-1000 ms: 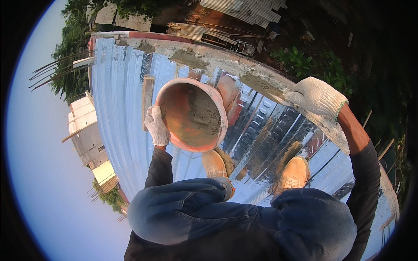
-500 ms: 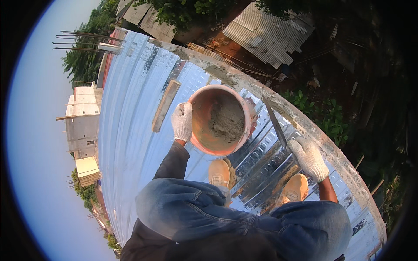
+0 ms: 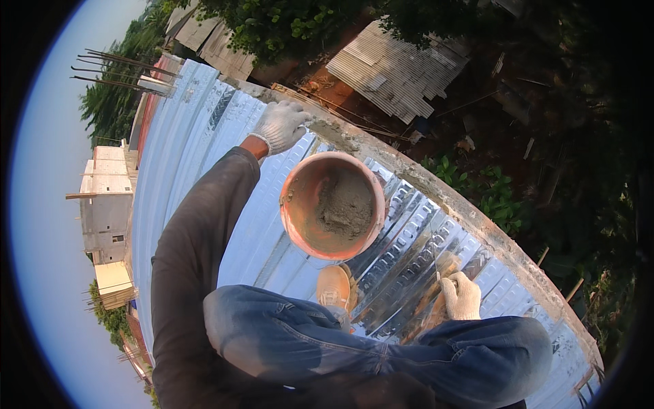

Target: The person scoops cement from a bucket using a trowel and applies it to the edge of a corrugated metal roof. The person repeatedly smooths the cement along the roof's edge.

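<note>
My left hand [image 3: 279, 128], in a knit glove, reaches forward beside the concrete edge, fingers apart and slightly curved, with nothing visible in them. Below it an orange bucket [image 3: 295, 226] with grey mortar [image 3: 344, 208] inside stands on corrugated metal sheeting [image 3: 170, 170]. My gloved right hand [image 3: 461, 297] is closed by my right knee, gripping a thin, flat metal tool [image 3: 434, 249] that is seen almost edge-on. My tan shoe [image 3: 332, 286] is just under the bucket.
A mortar-smeared concrete edge [image 3: 497, 235] curves along the sheeting, with a drop beyond it to tin roofs [image 3: 392, 65], debris and plants [image 3: 497, 201]. Steel rebar [image 3: 116, 68] sticks out at the upper left. Unfinished buildings [image 3: 109, 204] and trees stand beyond the left side.
My left hand has let go of the bucket's rim and moved forward toward the edge. My right hand has dropped from the edge toward my knee with the flat tool.
</note>
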Available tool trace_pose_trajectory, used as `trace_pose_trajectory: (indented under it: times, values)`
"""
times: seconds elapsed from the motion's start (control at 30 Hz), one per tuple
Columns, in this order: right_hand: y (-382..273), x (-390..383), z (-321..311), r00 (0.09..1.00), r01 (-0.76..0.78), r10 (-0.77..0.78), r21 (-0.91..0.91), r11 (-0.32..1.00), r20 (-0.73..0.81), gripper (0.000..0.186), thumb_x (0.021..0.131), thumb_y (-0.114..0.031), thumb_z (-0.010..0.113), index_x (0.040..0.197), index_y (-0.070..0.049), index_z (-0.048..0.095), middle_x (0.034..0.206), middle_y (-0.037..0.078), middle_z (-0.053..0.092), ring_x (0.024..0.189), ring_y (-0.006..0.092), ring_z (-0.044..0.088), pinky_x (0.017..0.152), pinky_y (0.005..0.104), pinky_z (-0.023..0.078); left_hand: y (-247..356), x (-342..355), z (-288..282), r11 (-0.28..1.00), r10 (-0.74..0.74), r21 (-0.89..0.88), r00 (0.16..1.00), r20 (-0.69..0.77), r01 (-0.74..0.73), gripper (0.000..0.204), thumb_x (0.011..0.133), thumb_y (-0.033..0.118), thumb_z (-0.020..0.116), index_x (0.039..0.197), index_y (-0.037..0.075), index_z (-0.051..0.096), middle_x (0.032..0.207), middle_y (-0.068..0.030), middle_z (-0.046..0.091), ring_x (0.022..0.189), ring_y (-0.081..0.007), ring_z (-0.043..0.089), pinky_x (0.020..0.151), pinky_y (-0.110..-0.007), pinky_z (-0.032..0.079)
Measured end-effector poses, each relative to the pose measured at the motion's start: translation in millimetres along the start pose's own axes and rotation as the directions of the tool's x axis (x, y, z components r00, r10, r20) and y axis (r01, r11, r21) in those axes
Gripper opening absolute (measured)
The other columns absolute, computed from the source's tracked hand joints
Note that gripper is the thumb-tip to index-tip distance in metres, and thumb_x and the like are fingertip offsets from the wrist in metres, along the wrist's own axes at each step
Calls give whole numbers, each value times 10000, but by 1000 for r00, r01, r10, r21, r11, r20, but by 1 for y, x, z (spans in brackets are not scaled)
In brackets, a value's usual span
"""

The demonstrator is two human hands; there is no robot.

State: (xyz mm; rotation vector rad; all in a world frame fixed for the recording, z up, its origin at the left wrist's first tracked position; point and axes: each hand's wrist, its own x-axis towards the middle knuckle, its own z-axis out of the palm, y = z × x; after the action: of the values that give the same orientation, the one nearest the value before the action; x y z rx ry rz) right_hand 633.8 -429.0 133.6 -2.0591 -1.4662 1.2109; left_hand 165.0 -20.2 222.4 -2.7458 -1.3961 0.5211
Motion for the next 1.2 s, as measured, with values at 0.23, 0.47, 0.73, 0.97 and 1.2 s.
trace_pose_trajectory:
  times: [0.23, 0.47, 0.73, 0.97, 1.2]
  values:
    - [-9, 1, 11, 1000, 12, -12, -8, 1000, -22, 320, 1014, -351, 820, 1012, -31, 796, 847, 185, 803, 809, 377, 810, 749, 438, 604, -3, 7, 82, 992, 114, -53, 993, 11, -113, 410, 872, 381, 823, 1251, 234, 879, 1580, -209, 642, 1492, -402, 551, 1224, -564, 416]
    - [-19, 6, 12, 1000, -10, 11, -109, 994, 11, 306, 1018, -335, 813, 1013, -31, 784, 847, 198, 791, 811, 400, 797, 758, 450, 599, 12, 21, 92, 983, 73, -168, 997, -20, -76, 435, 900, 431, 790, 1268, 220, 884, 1631, -218, 613, 1528, -432, 516, 1267, -589, 382]
    - [-16, 8, 9, 1000, 13, -10, -146, 989, 23, 332, 1020, -388, 807, 1036, -56, 802, 883, 178, 818, 848, 396, 808, 783, 466, 607, 18, 29, 106, 974, 131, -172, 986, -105, -148, 359, 859, 453, 809, 1072, 186, 919, 1597, -216, 660, 1451, -422, 589, 1191, -586, 467]
    - [-19, 10, 13, 999, -11, 16, -149, 989, 34, 341, 1024, -403, 812, 1035, -62, 805, 889, 170, 822, 854, 397, 810, 784, 469, 607, 20, 29, 100, 978, 90, -187, 996, -20, -92, 358, 853, 425, 843, 1093, 167, 907, 1667, -206, 606, 1515, -451, 551, 1250, -563, 428]
    - [-17, 9, 9, 996, -26, 35, -107, 994, 82, 349, 1010, -377, 835, 1057, -33, 805, 903, 188, 830, 880, 381, 828, 813, 457, 626, 19, 0, 129, 921, -275, -341, 935, -224, 189, 755, 899, 490, 820, 1547, 123, 699, 1676, -232, 590, 1553, -452, 524, 1284, -567, 389]
